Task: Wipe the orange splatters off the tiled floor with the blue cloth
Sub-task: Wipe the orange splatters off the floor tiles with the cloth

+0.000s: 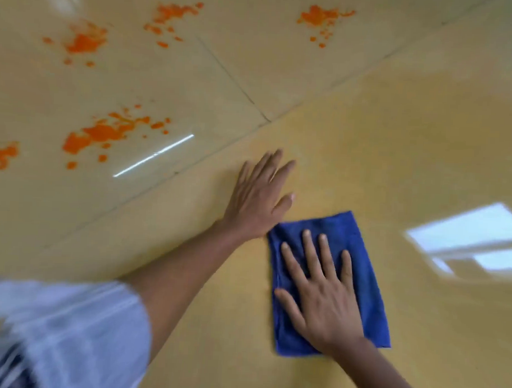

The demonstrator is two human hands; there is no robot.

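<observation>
A folded blue cloth (371, 308) lies flat on the yellowish tiled floor (396, 135), right of centre. My right hand (324, 295) presses down on it, palm flat and fingers spread. My left hand (260, 199) rests flat on the bare tile just beyond the cloth's far left corner, fingers apart and empty. Several orange splatters sit on the tiles further off to the left: a large one (103, 133), one at the left edge (3, 154), and others at the back (86, 41) (171, 15) (322, 17). No splatter touches the cloth.
Dark grout lines cross the floor; one runs diagonally just beyond my left hand (192, 165). A bright window reflection (473, 242) shines on the tile at the right. My pale sleeve (70, 326) fills the lower left corner.
</observation>
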